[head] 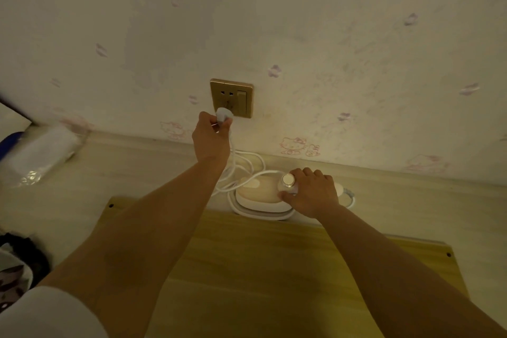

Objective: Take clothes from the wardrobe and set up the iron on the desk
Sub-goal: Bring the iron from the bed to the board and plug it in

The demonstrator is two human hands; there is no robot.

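One small white-and-cream iron sat on the desk; right hand gripped its handle, left hand fingers pinched one white plug at the gold wall socket.

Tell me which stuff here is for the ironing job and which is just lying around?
For the job:
- plug, pinched by the left hand
- wall socket
- white cord
- iron, held by the right hand
- wooden board

Lying about:
- plastic-wrapped bundle
- dark cloth
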